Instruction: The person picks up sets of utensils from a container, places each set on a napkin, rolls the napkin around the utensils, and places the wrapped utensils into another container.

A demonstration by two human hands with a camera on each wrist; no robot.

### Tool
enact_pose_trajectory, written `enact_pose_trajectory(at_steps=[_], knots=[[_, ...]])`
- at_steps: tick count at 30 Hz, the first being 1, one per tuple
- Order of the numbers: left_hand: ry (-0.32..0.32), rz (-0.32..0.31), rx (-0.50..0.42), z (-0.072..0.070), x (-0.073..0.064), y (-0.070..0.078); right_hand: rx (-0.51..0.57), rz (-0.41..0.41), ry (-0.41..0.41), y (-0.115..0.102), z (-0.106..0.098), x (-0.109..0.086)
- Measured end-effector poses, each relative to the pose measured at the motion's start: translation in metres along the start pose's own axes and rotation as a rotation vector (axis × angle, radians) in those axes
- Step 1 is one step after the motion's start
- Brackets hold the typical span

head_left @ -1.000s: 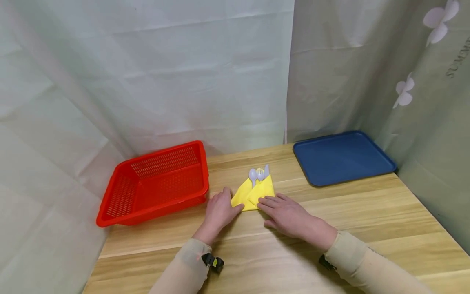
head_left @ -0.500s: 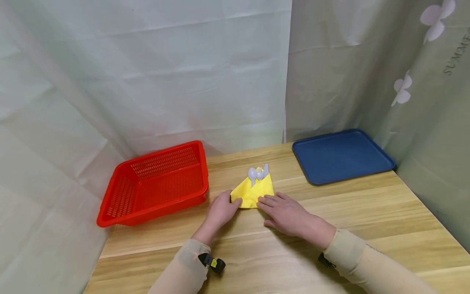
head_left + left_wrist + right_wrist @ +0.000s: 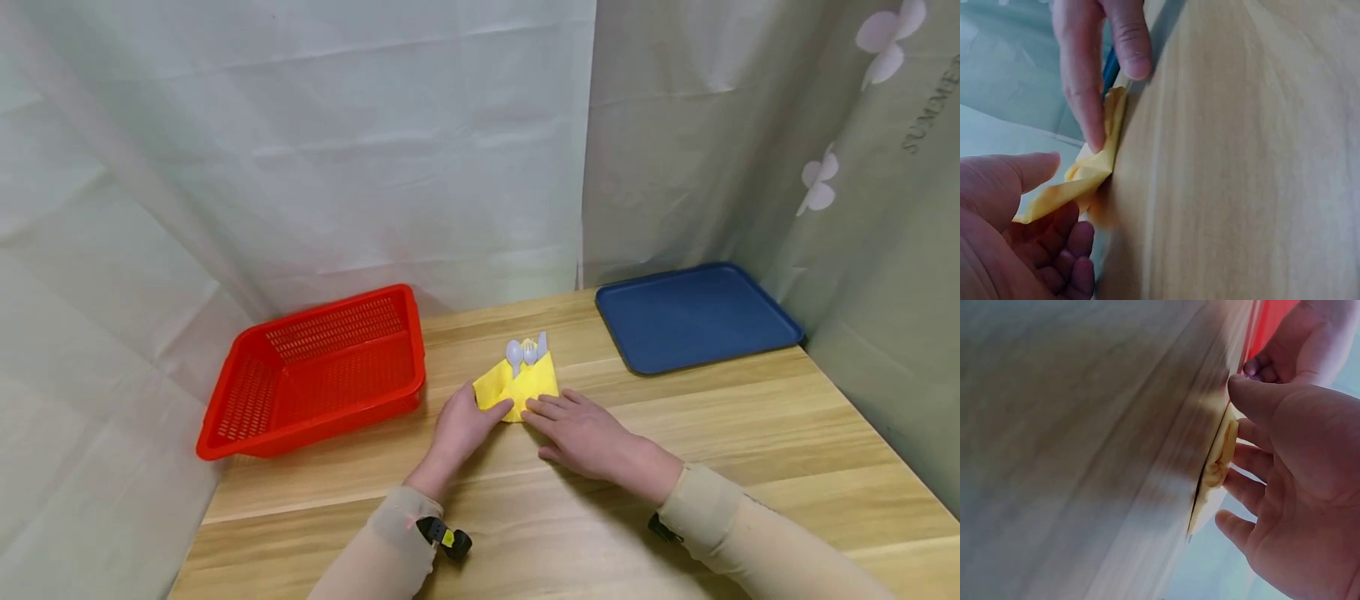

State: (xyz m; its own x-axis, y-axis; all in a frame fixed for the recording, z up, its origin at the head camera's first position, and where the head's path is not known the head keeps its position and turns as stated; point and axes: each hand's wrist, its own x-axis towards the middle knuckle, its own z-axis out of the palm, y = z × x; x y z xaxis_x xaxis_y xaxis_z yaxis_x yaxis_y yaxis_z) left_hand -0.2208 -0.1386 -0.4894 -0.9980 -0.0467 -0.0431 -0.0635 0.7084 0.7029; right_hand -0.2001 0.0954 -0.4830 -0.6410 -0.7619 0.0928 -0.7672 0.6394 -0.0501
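A yellow napkin (image 3: pixel 536 385) lies folded on the wooden table, its top edge towards the back. From its fold stick out the heads of a pale spoon (image 3: pixel 513 353), a fork (image 3: pixel 530 354) and a knife (image 3: pixel 542 343). My left hand (image 3: pixel 461 427) pinches the napkin's left side: in the left wrist view the thumb lies above the lifted cloth (image 3: pixel 1063 192) and curled fingers are beneath it. My right hand (image 3: pixel 583 435) rests its extended fingertips on the lower right part of the napkin. The cutlery handles are hidden inside the cloth.
To the left stands a red perforated plastic basket (image 3: pixel 341 375). At the back right lies a flat blue tray (image 3: pixel 697 321). Pale curtains (image 3: pixel 375 167) hang behind the table and along both sides.
My left hand has taken hold of the napkin's left side and moved slightly right, its thumb now over the cloth. The left part of the napkin is raised and bent inward. My right hand stays.
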Motion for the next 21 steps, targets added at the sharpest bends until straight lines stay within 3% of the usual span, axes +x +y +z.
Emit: enact_pose_trajectory(at_steps=[9,21], knots=[[0.031,0.035,0.198,0.0091,0.0041,-0.0037,-0.008,0.000,-0.010,0.0002,0.0015,0.0013],[-0.008,0.069,0.248,0.0091,0.0000,0.0033,0.010,0.013,-0.016,0.0003,0.0016,0.0017]])
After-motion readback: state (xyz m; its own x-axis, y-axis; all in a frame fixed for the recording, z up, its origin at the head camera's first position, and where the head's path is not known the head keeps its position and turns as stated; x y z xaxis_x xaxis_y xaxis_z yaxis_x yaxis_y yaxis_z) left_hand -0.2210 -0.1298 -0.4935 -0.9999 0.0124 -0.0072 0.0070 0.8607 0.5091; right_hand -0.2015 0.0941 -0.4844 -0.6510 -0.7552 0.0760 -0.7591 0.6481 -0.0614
